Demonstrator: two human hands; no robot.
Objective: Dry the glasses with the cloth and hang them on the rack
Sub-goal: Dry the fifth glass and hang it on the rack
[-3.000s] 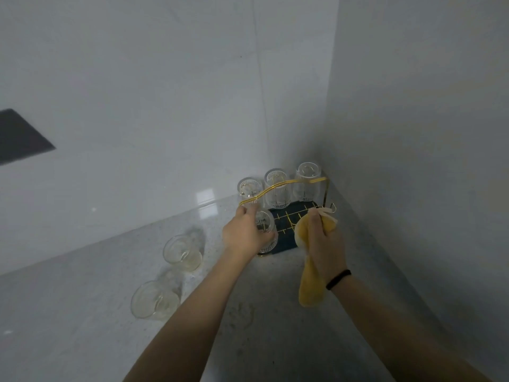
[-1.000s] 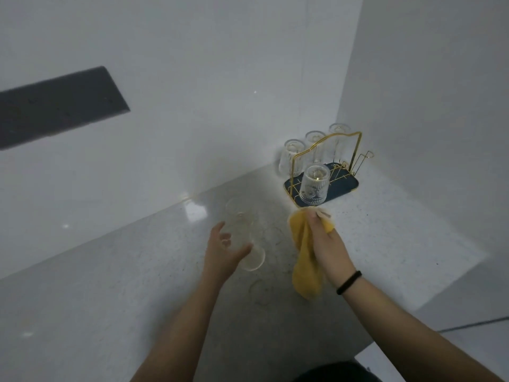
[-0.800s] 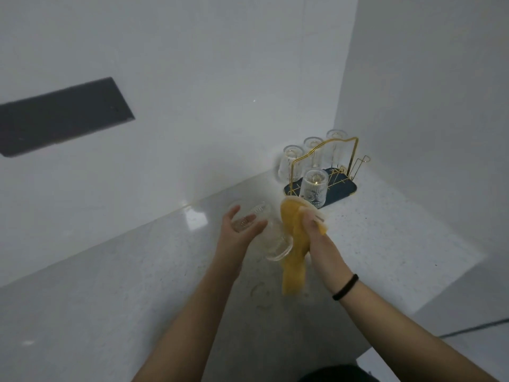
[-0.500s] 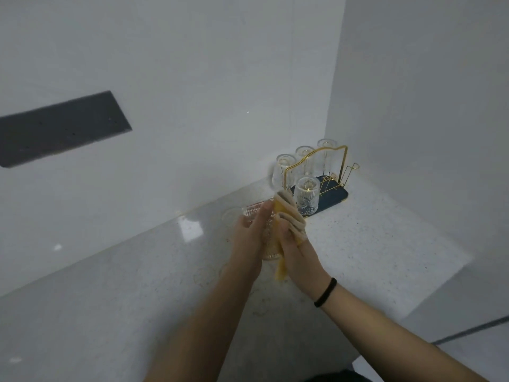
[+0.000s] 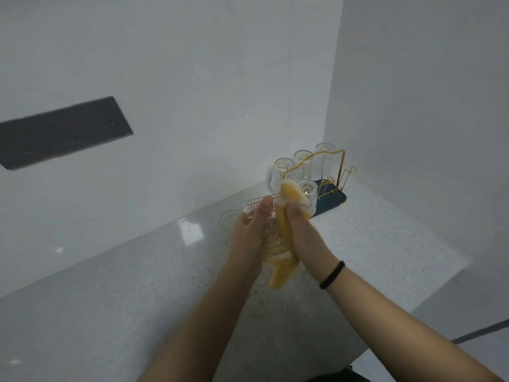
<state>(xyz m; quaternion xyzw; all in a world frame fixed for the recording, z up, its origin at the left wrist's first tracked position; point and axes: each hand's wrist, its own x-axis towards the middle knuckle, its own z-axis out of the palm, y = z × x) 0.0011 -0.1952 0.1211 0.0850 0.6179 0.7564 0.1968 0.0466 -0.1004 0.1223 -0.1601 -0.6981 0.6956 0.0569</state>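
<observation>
My left hand grips a clear ribbed glass held above the counter. My right hand holds a yellow cloth pressed against the glass's right side; the cloth's tail hangs below. Behind them, in the corner, stands a gold wire rack on a dark blue tray. Three glasses hang upside down along its back, the middle one among them, and another glass sits at the front, partly hidden by the cloth.
Another clear glass stands on the speckled grey counter just left of my left hand. White walls meet behind the rack. A dark panel is set in the left wall. The counter's edge runs at the lower right.
My left hand lifted a glass from the counter, and my right hand brought the cloth against it. One glass went onto the rack's front earlier.
</observation>
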